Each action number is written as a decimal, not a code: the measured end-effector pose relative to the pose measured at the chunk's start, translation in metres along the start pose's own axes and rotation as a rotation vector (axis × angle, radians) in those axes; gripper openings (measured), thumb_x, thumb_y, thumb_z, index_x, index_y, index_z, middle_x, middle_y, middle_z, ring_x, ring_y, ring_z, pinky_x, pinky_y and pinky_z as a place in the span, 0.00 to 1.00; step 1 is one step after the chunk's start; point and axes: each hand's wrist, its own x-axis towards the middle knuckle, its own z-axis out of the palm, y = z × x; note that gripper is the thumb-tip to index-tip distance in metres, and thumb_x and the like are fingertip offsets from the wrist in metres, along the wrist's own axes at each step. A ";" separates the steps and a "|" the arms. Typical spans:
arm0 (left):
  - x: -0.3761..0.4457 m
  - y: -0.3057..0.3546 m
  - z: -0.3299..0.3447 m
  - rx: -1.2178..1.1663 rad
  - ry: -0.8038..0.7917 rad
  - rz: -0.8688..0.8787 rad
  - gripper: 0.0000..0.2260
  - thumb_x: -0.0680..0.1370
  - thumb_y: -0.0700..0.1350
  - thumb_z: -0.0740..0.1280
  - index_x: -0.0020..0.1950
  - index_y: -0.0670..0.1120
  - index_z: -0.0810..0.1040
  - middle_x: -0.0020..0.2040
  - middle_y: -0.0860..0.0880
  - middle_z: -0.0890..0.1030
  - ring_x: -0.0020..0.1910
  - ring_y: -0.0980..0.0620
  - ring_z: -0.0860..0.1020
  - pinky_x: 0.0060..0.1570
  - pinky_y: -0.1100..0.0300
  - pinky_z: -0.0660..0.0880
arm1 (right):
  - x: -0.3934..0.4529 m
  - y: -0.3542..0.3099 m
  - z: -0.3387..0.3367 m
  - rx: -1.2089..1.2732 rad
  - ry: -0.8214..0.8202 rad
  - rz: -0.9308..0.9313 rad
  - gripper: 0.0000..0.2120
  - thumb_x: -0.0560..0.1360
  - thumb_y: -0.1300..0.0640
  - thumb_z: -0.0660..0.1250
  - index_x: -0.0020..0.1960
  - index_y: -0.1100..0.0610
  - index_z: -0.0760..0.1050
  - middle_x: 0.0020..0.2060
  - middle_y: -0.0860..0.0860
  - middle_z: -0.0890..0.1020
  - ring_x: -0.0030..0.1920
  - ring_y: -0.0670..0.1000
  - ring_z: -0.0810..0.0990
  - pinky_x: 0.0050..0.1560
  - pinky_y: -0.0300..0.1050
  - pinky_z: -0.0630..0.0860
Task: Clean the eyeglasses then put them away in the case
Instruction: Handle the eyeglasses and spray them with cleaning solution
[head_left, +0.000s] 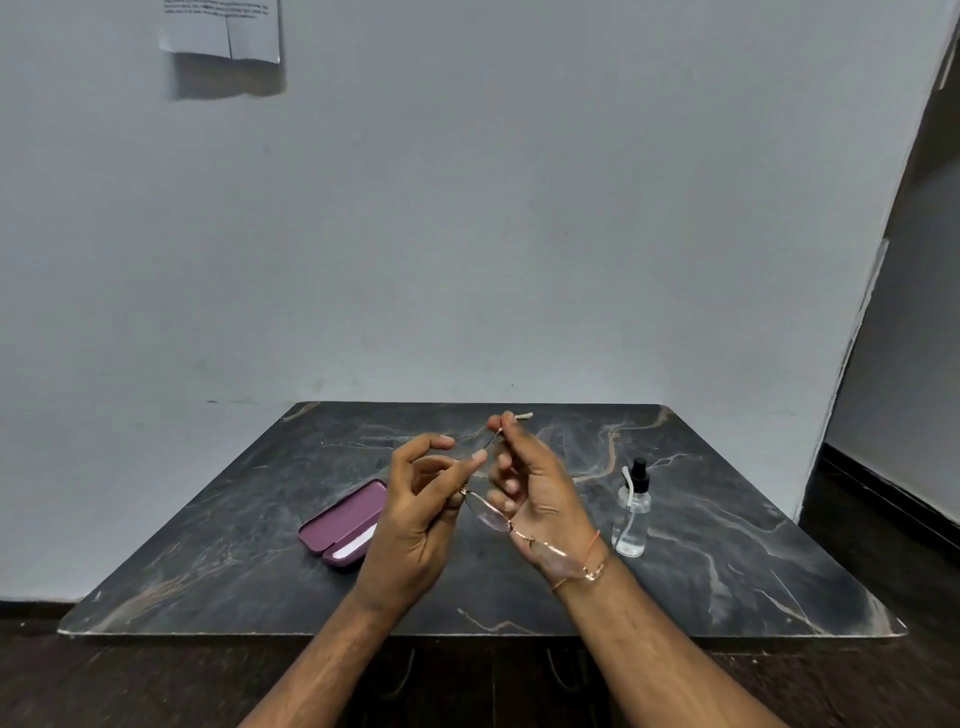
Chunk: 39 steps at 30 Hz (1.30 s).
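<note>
Seemingly mid-task: thin rose-gold wire-framed eyeglasses (498, 519) held above dark marbled table (727, 545), left hand (415, 514) pinching hinge end, right hand (535, 493) gripping one temple arm; mauve hard case (337, 525) lies open left of eyeglasses, stowing pending, cleaning progress unclear.

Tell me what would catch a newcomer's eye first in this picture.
First, the two hands raised over the middle of the dark marble table: the right hand pinches a temple arm of the thin-rimmed glasses and the left hand holds the frame's other end. Next, the open purple case lying left of the hands, and the clear spray bottle standing to their right.
</note>
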 end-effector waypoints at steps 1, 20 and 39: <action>-0.002 -0.002 -0.001 0.006 0.002 -0.016 0.18 0.92 0.51 0.59 0.82 0.61 0.74 0.77 0.51 0.67 0.66 0.48 0.78 0.69 0.62 0.75 | 0.000 -0.003 0.000 -0.042 0.017 -0.043 0.10 0.73 0.46 0.78 0.48 0.52 0.89 0.31 0.47 0.73 0.26 0.43 0.64 0.23 0.36 0.60; -0.020 0.061 -0.006 -0.014 -0.201 -0.092 0.14 0.81 0.61 0.76 0.64 0.59 0.90 0.70 0.57 0.78 0.70 0.47 0.79 0.58 0.59 0.79 | 0.002 -0.027 -0.034 -0.870 0.446 -0.812 0.07 0.78 0.45 0.77 0.41 0.44 0.86 0.36 0.43 0.85 0.37 0.44 0.82 0.37 0.30 0.74; -0.018 -0.010 0.000 -0.135 0.160 -0.366 0.18 0.81 0.45 0.74 0.62 0.68 0.88 0.52 0.59 0.78 0.52 0.59 0.80 0.57 0.71 0.77 | -0.004 -0.009 -0.071 -0.832 0.545 -0.592 0.09 0.76 0.41 0.77 0.38 0.40 0.85 0.24 0.42 0.78 0.26 0.41 0.71 0.28 0.31 0.68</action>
